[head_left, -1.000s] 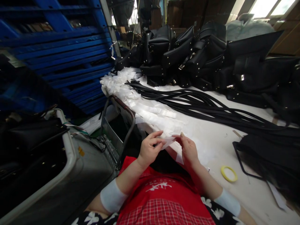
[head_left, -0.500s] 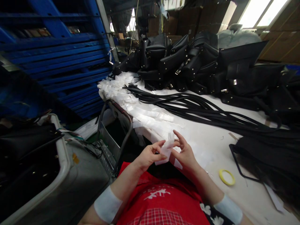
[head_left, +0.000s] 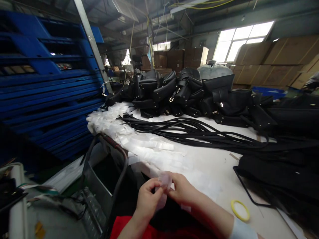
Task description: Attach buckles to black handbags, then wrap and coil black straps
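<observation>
Closer together than before: left hand (head_left: 146,199) and right hand (head_left: 183,188), fingers (head_left: 152,182) tight on one thin, curled, translucent strip (head_left: 165,179)

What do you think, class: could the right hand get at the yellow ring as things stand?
Probably yes: the yellow ring lies uncovered on the table beside the right forearm, though the right hand is at a translucent white sheet.

Straps (head_left: 211,143) between bags (head_left: 185,88) and slips (head_left: 154,144).
On the surface (head_left: 211,162), bags line the far edge; slips run from the left corner along the near edge; a ring (head_left: 232,208) lies right of the right hand (head_left: 183,189); pallets (head_left: 47,111) stand beyond the left corner.
</observation>
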Action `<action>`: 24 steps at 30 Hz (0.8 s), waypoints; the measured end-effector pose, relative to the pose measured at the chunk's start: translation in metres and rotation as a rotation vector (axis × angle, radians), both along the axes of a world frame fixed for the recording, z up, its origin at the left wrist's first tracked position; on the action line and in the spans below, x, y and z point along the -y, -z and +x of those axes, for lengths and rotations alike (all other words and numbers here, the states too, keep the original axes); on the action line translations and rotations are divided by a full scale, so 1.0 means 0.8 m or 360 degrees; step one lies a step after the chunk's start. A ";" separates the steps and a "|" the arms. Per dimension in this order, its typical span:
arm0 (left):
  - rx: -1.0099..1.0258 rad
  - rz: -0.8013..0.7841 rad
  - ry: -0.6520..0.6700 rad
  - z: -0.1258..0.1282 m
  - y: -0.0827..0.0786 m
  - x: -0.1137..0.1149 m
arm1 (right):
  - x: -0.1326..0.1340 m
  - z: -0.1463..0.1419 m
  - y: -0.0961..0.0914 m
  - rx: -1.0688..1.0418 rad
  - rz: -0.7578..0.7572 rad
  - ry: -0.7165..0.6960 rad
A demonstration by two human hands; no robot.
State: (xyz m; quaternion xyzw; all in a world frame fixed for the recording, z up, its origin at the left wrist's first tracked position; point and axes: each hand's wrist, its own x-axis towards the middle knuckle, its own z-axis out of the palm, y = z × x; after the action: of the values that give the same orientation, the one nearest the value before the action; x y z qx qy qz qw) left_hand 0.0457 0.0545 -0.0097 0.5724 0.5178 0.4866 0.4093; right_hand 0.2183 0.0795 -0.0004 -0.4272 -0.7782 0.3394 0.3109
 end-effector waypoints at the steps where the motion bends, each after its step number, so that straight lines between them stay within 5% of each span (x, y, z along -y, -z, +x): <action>1: 0.0023 0.0007 -0.0053 -0.004 -0.001 -0.002 | -0.018 0.003 -0.004 0.0039 -0.0022 -0.0067; 3: 0.0037 0.0003 -0.0117 -0.015 -0.004 -0.005 | -0.069 0.015 -0.011 0.0224 -0.0068 0.0018; 7: 0.0017 -0.0052 -0.0054 -0.037 -0.005 0.001 | -0.195 0.048 -0.017 0.0550 -0.0049 0.0544; 11: 0.0025 -0.0137 -0.0061 -0.045 0.002 0.016 | -0.283 0.066 -0.007 0.0713 0.0025 0.0692; 18: -0.0059 -0.0165 -0.0157 -0.047 0.013 0.019 | -0.319 0.065 0.013 0.0936 -0.0036 0.0601; 24: -0.0291 -0.0026 0.0031 -0.061 0.006 0.004 | -0.315 0.099 -0.023 0.0755 -0.0026 0.0546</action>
State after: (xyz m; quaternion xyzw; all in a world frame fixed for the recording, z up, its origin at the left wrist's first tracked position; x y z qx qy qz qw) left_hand -0.0028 0.0515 -0.0149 0.6161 0.5514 0.4241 0.3696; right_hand 0.2977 0.3312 0.0180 -0.6224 -0.7429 0.1786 0.1697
